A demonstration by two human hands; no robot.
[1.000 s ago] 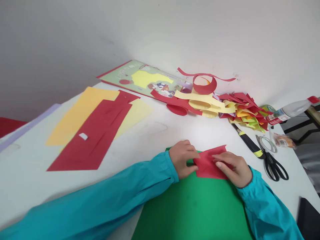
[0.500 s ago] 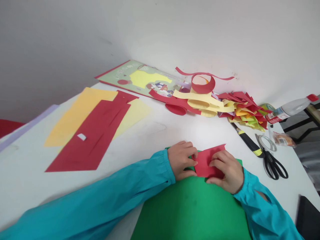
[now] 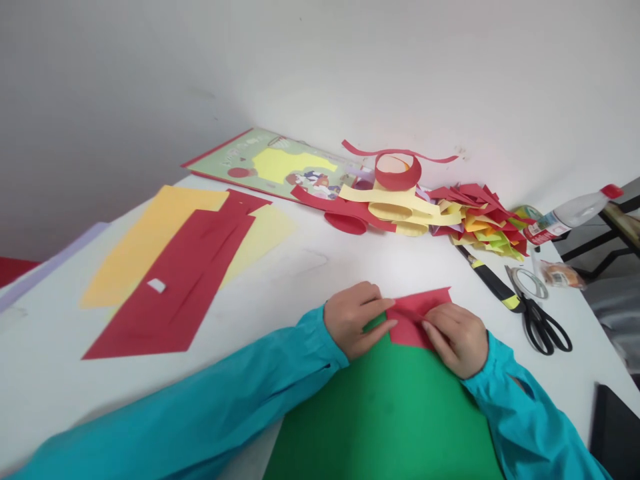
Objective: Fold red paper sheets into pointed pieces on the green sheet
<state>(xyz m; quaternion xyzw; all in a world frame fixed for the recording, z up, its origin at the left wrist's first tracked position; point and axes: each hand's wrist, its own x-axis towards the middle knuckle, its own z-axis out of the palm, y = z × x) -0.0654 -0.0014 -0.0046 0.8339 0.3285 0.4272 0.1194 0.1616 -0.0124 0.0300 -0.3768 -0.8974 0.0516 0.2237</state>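
Note:
A small piece of red paper lies over the far part of a large green sheet, with a narrow raised crease across its middle. My left hand holds the red paper at its left edge, index fingertip and thumb tip on it and a gap between them. Thumb and fingers of my right hand pinch the raised fold from the right. That hand covers the paper's right part.
Scissors, a black-and-yellow knife and a tape roll lie right. Behind are paper loops, a colourful paper pile and a bottle. Red paper sheets lie left; a dark object lies near right.
My right hand's fingers spread over the red paper, then came back to a pinch, and a crease now stands up. My left hand stays at the left edge. The view shifted slightly.

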